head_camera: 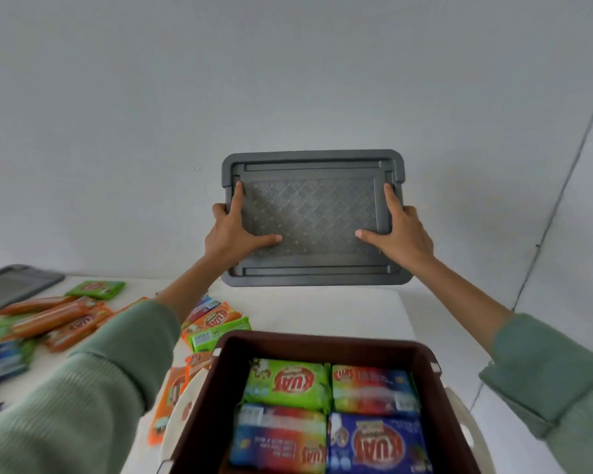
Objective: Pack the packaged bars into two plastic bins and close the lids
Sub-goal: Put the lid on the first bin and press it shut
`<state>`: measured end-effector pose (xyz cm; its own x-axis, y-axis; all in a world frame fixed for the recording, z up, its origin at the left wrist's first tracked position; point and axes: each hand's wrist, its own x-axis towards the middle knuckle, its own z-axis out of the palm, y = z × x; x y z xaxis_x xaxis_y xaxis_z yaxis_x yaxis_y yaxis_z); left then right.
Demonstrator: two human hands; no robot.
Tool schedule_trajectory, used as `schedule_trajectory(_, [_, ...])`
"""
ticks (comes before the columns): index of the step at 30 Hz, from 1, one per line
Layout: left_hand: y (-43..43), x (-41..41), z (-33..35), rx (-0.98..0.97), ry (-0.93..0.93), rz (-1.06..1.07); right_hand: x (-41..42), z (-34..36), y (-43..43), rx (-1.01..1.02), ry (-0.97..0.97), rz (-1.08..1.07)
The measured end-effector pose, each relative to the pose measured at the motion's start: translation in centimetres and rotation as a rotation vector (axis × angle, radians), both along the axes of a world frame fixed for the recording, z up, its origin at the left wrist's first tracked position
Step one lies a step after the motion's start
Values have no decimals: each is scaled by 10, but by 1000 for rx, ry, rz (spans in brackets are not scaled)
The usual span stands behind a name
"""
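I hold a grey plastic lid [314, 172] up in the air in front of the wall, its textured face toward me. My left hand [235, 230] grips its left edge and my right hand [396, 229] grips its right edge, thumbs lying on the face. Below, near me, stands a dark brown bin [322, 343] with its top uncovered, holding several packaged bars [288, 383] in green, blue and red wrappers, laid flat. Loose orange and green bars [216, 323] lie on the white table to the left of the bin.
A second grey lid [11, 289] lies at the table's far left, partly cut off. More orange, green and blue bars [59, 319] are scattered near it. A white rounded object [180, 415] shows under the bin. The grey wall stands right behind the table.
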<state>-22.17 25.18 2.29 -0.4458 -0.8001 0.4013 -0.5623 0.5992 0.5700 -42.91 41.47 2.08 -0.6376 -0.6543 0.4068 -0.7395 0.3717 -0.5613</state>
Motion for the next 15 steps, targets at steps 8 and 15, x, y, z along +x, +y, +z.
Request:
schedule_trajectory(8, [62,69,-14,159,-173,-70,64,-11,83,180,-93,41])
schedule_trajectory(15, [118,109,-54,294,-397,-118,112,-47,145,354,-144,10])
